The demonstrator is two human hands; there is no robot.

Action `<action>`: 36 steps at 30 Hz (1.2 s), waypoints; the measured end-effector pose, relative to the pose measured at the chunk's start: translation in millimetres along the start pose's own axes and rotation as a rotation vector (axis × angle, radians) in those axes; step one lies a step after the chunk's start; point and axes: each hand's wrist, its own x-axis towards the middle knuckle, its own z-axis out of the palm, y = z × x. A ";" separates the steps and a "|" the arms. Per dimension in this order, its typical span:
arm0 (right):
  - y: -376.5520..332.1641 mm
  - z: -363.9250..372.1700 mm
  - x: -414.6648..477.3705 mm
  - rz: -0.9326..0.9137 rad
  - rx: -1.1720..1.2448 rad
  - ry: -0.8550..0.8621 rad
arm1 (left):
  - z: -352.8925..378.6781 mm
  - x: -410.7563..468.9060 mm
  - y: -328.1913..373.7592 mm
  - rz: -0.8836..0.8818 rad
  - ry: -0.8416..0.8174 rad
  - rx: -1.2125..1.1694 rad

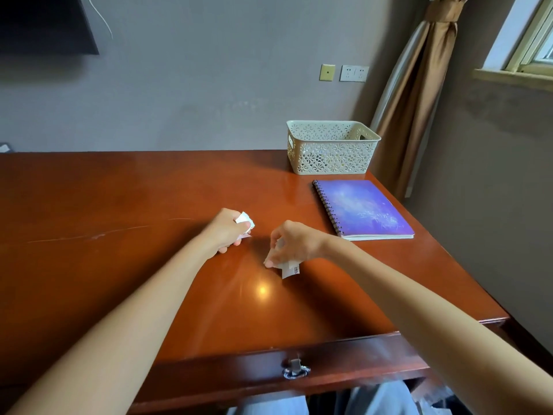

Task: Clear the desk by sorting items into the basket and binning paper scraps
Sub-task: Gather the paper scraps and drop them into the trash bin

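My left hand (229, 232) is curled round a crumpled white paper scrap (246, 220). The fingers are closed over it, and wrinkled paper pokes out on the side away from me. The hand rests low on the glossy red-brown wooden desk (119, 205), about the middle of the top.

Just beside it, my right hand (291, 244) points fingers-down, with thumb and fingertips pinching a small flat white paper scrap (288, 269) that has a bit of print at one corner. The scrap hangs below the fingers at the desktop. I can't tell whether its lower edge touches the wood or sits just above it. The two hands are close together but apart, and both bare forearms reach in from the near edge.

To the right and further back lies a purple spiral-bound notebook with a starry cover (368, 208), closed and flat, its wire spine on the left and its outer edge near the desk's right edge. Just behind it stands a cream plastic basket with lace-pattern cut-outs (329, 158), upright at the back right corner against the wall. I can't see what is on its floor from this angle.

At the near edge, a drawer front carries a metal ring handle (296, 369). On the grey wall behind are white power sockets (354, 73). A brown curtain (419, 85) hangs tied by the window (535, 46).
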 end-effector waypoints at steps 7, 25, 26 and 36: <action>12.8 -8.9 -13.6 0.035 0.173 0.379 | 10.4 -32.6 20.1 0.065 0.187 -0.190; 269.6 -8.9 -243.5 0.664 0.775 1.422 | 335.7 -135.7 199.8 0.525 -0.239 -0.327; 287.2 -0.3 -255.0 0.720 0.787 1.427 | 357.4 -142.2 199.9 0.519 -0.280 -0.291; 434.0 133.8 -288.2 1.207 1.077 1.122 | 534.1 -122.5 128.6 0.020 -0.585 -0.010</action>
